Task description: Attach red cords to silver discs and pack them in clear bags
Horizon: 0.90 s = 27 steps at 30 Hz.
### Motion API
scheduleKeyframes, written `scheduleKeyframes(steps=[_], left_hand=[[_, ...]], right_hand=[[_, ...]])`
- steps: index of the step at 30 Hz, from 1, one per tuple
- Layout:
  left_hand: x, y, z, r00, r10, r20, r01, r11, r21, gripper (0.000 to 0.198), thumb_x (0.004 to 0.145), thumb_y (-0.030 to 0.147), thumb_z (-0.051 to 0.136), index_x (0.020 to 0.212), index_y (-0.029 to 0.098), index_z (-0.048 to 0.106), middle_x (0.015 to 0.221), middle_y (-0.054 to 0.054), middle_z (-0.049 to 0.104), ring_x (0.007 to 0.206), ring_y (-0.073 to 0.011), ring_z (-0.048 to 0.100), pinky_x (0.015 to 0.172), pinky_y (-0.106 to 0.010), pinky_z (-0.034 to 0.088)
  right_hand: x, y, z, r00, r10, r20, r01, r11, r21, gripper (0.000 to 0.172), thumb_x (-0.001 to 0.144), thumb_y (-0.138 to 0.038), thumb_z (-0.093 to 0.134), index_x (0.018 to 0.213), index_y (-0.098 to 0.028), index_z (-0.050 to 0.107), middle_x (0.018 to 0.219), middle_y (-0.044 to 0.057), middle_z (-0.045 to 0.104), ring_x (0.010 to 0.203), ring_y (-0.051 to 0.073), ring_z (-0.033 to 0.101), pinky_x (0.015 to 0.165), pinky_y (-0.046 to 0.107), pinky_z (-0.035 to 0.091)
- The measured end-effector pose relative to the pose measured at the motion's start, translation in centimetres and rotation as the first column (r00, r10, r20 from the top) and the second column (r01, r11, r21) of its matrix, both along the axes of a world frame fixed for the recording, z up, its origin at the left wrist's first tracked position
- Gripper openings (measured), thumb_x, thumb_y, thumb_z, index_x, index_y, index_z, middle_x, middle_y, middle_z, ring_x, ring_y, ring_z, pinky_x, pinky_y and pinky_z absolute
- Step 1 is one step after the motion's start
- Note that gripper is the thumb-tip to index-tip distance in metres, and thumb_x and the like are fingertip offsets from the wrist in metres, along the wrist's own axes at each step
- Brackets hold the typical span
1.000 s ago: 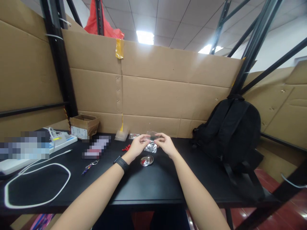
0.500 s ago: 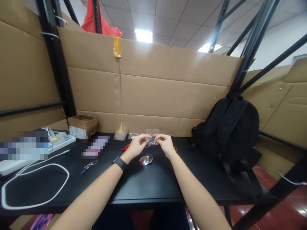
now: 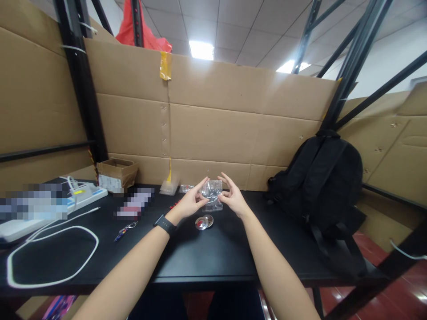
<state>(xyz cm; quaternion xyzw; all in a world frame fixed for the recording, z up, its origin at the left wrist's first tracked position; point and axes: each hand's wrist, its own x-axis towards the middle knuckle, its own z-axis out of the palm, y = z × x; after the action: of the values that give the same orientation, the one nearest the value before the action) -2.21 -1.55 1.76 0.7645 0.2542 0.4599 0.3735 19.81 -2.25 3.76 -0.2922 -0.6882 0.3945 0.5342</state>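
Two hands: left hand [image 3: 189, 205] and right hand [image 3: 235, 203] face each other across the bag [image 3: 212, 190], the clock's centre, with 12 toward the cardboard [image 3: 213, 138].
Left grip: loosely curled; thumb and a bent finger seem to pinch the bag's 9 o'clock edge, another finger stretched up.
Right grip: much the same at the 3 o'clock edge.
Step in hand: by the look of it, handling the bag, spread between both hands above the table [image 3: 203, 262].
Next move: probably calls for a steady pinch on one edge while the other fingers work; thin film likely crumples and slips.
Bag's inside: silvery glints only; contents, and whether one bag or two overlap, I cannot tell.
Discs [image 3: 202, 223]: two, 7 o'clock, shallow, shiny, overlapping; a red patch shows on one.
Packet [image 3: 186, 189]: just past 9 o'clock, clear, something reddish inside, too small to name.
Carton [image 3: 118, 175]: between 9 and 10, well apart, top uncovered; contents not visible.
Backpack [image 3: 328, 182]: 3 o'clock, upright; contents hidden.
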Motion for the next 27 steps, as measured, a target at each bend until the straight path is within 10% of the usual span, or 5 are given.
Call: scheduleKeyframes(steps=[3, 7, 20, 27], left_hand=[[0.0, 0.1, 0.1, 0.997, 0.031, 0.074, -0.031, 1.000, -0.001, 0.086, 0.082, 0.023, 0.067, 0.156, 0.029, 0.024, 0.141, -0.018, 0.051, 0.069, -0.0069, 0.061, 0.073, -0.026, 0.054], [-0.2, 0.5, 0.1, 0.989, 0.115, 0.091, -0.110, 0.992, -0.064, 0.065, 0.083, 0.024, 0.065, 0.143, 0.023, 0.039, 0.103, -0.004, 0.063, 0.064, -0.0081, 0.064, 0.063, -0.022, 0.052], [-0.1, 0.7, -0.5, 0.987, 0.119, -0.110, -0.117, 0.993, 0.021, 0.052, 0.079, 0.020, 0.066, 0.129, 0.020, 0.052, 0.090, -0.003, 0.069, 0.077, -0.0155, 0.067, 0.071, -0.026, 0.052], [-0.1, 0.7, -0.3, 0.876, 0.479, -0.048, -0.470, 0.873, 0.128, 0.041, 0.084, 0.024, 0.062, 0.125, 0.023, 0.058, 0.102, -0.005, 0.070, 0.077, -0.0172, 0.066, 0.079, -0.031, 0.052]], right_hand=[[0.1, 0.5, -0.5, 0.999, -0.032, 0.011, 0.032, 0.998, -0.045, 0.076, 0.072, -0.024, 0.074, 0.142, -0.029, 0.046, 0.125, 0.008, 0.063, 0.065, 0.009, 0.062, 0.061, 0.023, 0.053], [0.0, 0.8, -1.0, 0.998, -0.001, 0.068, 0.007, 0.996, -0.084, 0.061, 0.072, -0.026, 0.074, 0.130, -0.022, 0.055, 0.084, -0.001, 0.066, 0.062, 0.011, 0.061, 0.055, 0.021, 0.048], [-0.4, 1.3, -2.1, 0.984, 0.111, 0.141, -0.098, 0.990, -0.100, 0.060, 0.070, -0.019, 0.073, 0.127, -0.021, 0.055, 0.080, -0.002, 0.068, 0.069, 0.013, 0.066, 0.069, 0.026, 0.054], [-0.7, 0.9, -2.0, 0.991, 0.073, 0.115, -0.044, 0.971, -0.234, 0.066, 0.073, -0.029, 0.077, 0.132, -0.023, 0.047, 0.077, -0.002, 0.069, 0.058, 0.014, 0.067, 0.052, 0.023, 0.051]])
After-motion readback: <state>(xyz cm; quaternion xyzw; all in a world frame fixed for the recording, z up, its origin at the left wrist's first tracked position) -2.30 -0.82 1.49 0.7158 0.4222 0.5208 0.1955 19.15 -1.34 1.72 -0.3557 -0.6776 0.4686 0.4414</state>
